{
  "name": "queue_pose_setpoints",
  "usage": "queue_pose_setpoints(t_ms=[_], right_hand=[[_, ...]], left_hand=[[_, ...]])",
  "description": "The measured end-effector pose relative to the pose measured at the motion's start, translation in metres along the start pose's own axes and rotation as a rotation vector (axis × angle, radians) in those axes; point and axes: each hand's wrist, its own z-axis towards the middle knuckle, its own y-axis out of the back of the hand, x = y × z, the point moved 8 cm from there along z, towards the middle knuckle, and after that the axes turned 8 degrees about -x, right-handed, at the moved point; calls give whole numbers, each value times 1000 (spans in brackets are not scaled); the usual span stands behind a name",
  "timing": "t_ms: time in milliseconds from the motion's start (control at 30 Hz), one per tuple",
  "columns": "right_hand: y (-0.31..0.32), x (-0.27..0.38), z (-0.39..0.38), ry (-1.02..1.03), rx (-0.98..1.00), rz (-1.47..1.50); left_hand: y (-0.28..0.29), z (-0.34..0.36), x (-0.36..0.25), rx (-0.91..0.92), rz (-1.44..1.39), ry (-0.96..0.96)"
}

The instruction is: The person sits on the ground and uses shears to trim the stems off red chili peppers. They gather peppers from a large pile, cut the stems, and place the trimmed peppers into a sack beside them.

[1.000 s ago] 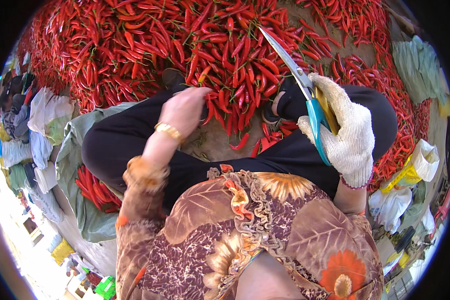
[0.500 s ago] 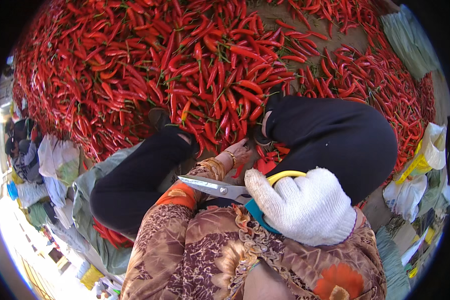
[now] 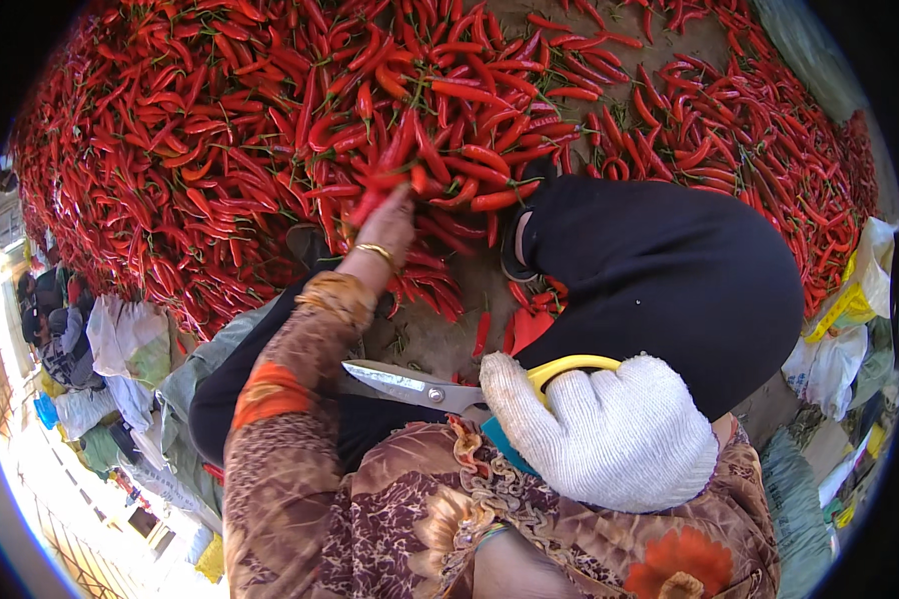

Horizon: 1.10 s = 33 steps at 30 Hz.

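My left hand (image 3: 388, 228), bare with a gold bangle at the wrist, reaches over the near edge of a large heap of red chili peppers (image 3: 240, 150). Its fingers are closed around a few red chili peppers (image 3: 378, 188), which smear with motion, so their number is unclear. A white knitted glove covers my right hand (image 3: 609, 434), which grips a pair of scissors (image 3: 410, 386) above my lap. The scissors have yellow and teal handles; their blades lie close together and point left, touching no pepper.
My bent knees in black trousers (image 3: 659, 270) frame the near edge of the heap. A few loose peppers (image 3: 482, 332) lie on the bare ground between my feet. White and yellow sacks (image 3: 854, 299) stand at right, and more bags (image 3: 125, 334) at left, with a person (image 3: 65, 334) beyond.
My left hand has moved from the ground between my feet, forward and left to the heap, and now has peppers in its fingers. My right hand keeps the scissors almost in place.
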Motion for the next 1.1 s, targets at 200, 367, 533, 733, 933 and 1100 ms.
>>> queue_pose_setpoints(t_ms=[200, 367, 533, 733, 933, 1100], right_hand=[[0, 3, 2, 12, 11, 11], [2, 3, 4, -5, -7, -1], [0, 2, 3, 19, 21, -14], [4, 4, 6, -23, -12, -34], [1, 1, 5, -10, 6, -23], [-1, 0, 4, -23, 43, 12]], left_hand=[[-12, -51, 120, 43, -325, 393], [4, -59, 164, -116, -410, 746], [37, -60, 129, -600, -553, 823], [-31, 3, -48, -93, -2215, 1161], [-49, 51, -81, 31, -2660, 1777], [-26, 65, -47, -447, -3097, 1786]])
